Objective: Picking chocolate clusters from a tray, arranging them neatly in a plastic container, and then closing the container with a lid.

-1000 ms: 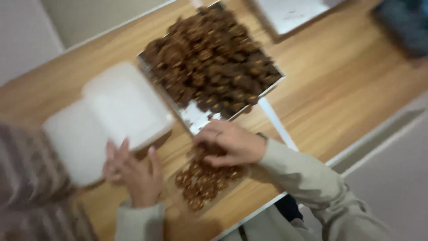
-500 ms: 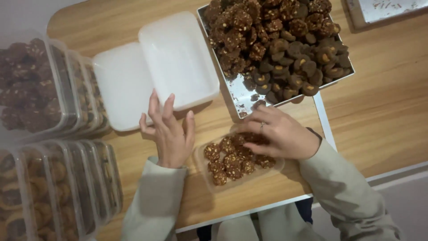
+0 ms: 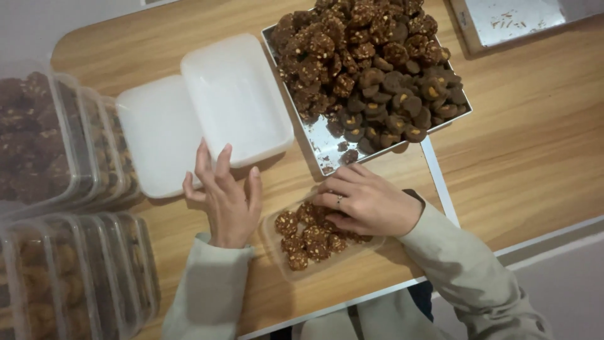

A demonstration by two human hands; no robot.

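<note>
A small clear plastic container [image 3: 277, 252] near the table's front edge holds several brown nut-topped cookies [image 3: 302, 238]. My right hand [image 3: 368, 203] rests over its right half, fingers curled onto the cookies there; whether it grips one is hidden. My left hand [image 3: 225, 196] lies flat on the wood just left of the container, fingers spread, fingertips at the edge of a white plastic lid [image 3: 236, 97]. A metal tray [image 3: 324, 141] heaped with dark cookies [image 3: 371, 63] stands just beyond my right hand.
A second white lid [image 3: 157, 135] lies partly under the first. Rows of clear cookie-filled containers [image 3: 69, 252] stand at the left. Another tray [image 3: 509, 19] sits at the top right. The wooden table's front edge [image 3: 553, 236] runs along the right.
The view has swung and steadied, bringing the filled containers at the left into sight. Both hands stay at the small container; the left hand has spread slightly beside it.
</note>
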